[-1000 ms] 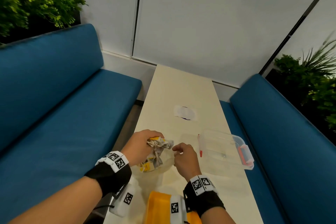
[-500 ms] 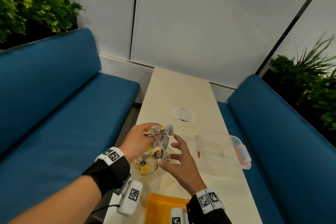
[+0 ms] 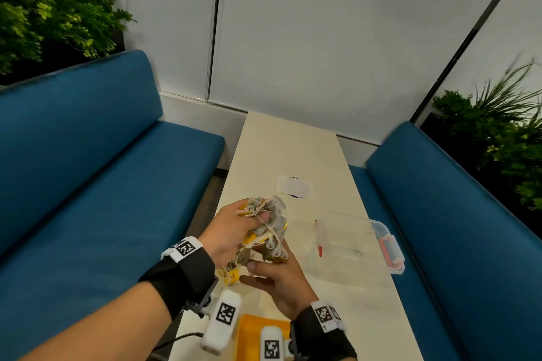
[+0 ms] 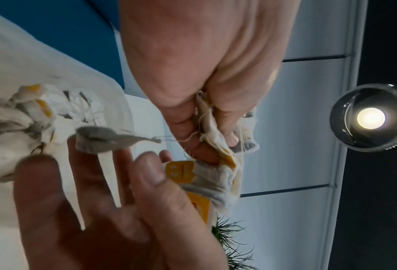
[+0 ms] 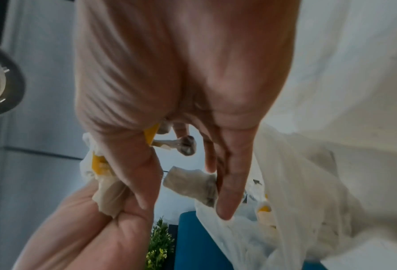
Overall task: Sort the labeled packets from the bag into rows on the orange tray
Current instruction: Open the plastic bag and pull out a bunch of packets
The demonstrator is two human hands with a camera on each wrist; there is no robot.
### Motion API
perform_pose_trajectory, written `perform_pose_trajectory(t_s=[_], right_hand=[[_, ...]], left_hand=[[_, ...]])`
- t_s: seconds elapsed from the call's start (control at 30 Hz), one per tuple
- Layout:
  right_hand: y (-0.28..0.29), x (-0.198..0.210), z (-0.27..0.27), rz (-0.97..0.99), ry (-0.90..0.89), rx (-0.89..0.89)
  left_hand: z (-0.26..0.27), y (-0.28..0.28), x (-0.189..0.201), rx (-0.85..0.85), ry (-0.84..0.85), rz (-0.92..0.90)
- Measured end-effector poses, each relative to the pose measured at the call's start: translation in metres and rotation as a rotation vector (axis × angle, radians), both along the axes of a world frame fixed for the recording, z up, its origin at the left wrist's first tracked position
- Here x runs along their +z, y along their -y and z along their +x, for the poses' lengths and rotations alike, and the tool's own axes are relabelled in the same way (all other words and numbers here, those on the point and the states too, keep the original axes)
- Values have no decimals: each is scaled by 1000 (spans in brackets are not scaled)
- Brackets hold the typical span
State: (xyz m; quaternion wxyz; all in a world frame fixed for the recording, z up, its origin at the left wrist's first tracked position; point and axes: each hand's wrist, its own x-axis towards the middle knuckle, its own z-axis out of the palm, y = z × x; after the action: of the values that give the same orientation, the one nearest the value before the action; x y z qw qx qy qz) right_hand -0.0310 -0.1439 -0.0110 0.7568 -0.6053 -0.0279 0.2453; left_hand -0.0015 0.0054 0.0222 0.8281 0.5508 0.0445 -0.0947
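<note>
Head view: the left hand (image 3: pixel 231 231) clenches the top of a tangled cluster of tea bags (image 3: pixel 268 231), strings and yellow tags included, lifted above the cream table (image 3: pixel 281 152). The right hand (image 3: pixel 278 275), fingers spread and nearly straight, supports the cluster from below; the left wrist view shows one loose tea bag (image 4: pixel 105 139) lying across its fingertips. A thin plastic bag (image 5: pixel 308 182) hangs beside the right hand. The orange tray (image 3: pixel 249 334) sits at the near table edge; a clear lidded box (image 3: pixel 357 246) stands to the right.
</note>
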Motion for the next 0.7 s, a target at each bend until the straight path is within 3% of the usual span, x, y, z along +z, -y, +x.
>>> perform_pose_trajectory(t_s=[0.1, 0.27, 0.5, 0.7], right_hand=[[1, -6, -4, 139, -107, 4], [-5, -9, -9, 167, -126, -16], [-9, -9, -13, 318, -203, -46], [3, -11, -12, 424, -261, -187]], left_hand=[[-2, 0, -3, -16, -35, -90], [-5, 1, 1, -24, -80, -238], [-9, 4, 2, -26, -127, -248], [-10, 2, -3, -39, -123, -206]])
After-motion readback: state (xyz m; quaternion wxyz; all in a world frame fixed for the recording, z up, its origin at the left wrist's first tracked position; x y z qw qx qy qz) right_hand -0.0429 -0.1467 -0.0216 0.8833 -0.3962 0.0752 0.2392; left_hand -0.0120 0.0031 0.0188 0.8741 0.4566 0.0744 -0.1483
